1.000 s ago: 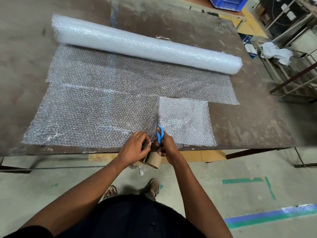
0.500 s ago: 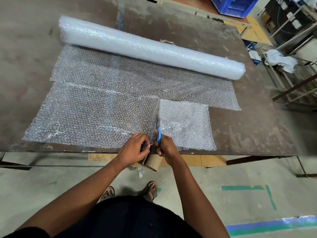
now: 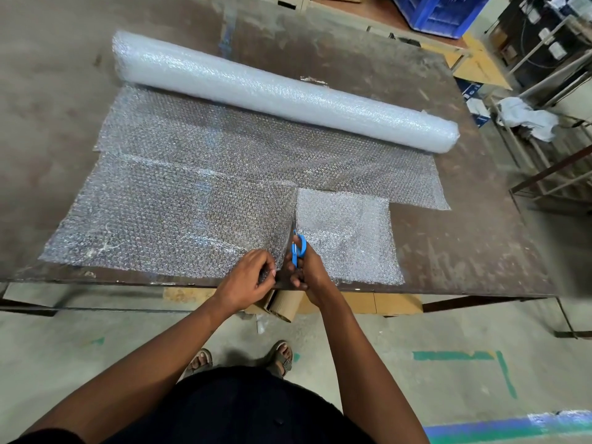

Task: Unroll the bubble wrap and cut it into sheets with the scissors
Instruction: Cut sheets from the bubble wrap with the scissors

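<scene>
A big roll of bubble wrap [image 3: 282, 91] lies across the far part of the brown table [image 3: 464, 251]. Its unrolled stretch [image 3: 179, 200] reaches the near edge. A smaller cut sheet [image 3: 346, 232] lies to the right of the cut line. My left hand [image 3: 248, 280] pinches the near edge of the unrolled wrap just left of the cut. My right hand [image 3: 302, 267] grips the blue-handled scissors [image 3: 298, 246], whose blades point away from me into the wrap along the cut line.
A cardboard tube [image 3: 283, 304] and flat cardboard lie under the table's near edge. Metal racks [image 3: 544, 123] with a white cloth stand to the right. A blue crate [image 3: 439, 11] sits at the far right. My sandalled feet stand on the grey floor below.
The scissors have advanced slightly away from me along the cut line. My left hand keeps its pinch on the wrap's edge. The view has shifted a little.
</scene>
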The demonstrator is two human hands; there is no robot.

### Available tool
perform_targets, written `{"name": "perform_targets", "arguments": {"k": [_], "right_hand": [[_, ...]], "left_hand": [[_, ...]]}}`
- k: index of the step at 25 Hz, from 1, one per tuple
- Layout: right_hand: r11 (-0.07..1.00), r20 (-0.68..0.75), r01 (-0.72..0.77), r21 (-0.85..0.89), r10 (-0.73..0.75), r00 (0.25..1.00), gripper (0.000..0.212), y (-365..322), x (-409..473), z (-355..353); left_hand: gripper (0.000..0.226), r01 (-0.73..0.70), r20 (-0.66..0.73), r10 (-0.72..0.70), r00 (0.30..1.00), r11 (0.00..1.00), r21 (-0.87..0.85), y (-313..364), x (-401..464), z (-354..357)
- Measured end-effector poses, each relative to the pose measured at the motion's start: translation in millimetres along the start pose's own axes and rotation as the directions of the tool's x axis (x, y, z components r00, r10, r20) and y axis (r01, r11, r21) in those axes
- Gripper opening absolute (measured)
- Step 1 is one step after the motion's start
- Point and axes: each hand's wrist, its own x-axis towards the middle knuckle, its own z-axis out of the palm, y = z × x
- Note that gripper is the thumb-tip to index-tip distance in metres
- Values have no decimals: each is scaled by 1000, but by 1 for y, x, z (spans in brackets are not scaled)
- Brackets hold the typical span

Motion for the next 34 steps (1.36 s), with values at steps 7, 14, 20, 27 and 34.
{"name": "perform_targets", "arguments": {"k": [7,14,20,27,34], "right_hand": [[999,44,7,38,-9,999,58,-7,14,-4],[1000,-20,-1,8,1,1000,45,-7,17,-3],[997,16,-33,67,32,999,52,-17,23,0],[1000,-21,24,20,-24,999,44,-21,28,-2],[997,24,4,81,-6,1000,52,-23,31,-2]], "left_hand": [[8,2,-4,-2,1000,1000,-1,1,-1,0],[9,13,11,-13,1000,1000,0,2,1,-1],[8,29,15,-29,999,1000,7,1,1,-1],[7,31,11,-30,999,999,-18,2,1,-2],[7,34,5,-34,999,999,-26,3,1,-2]]}}
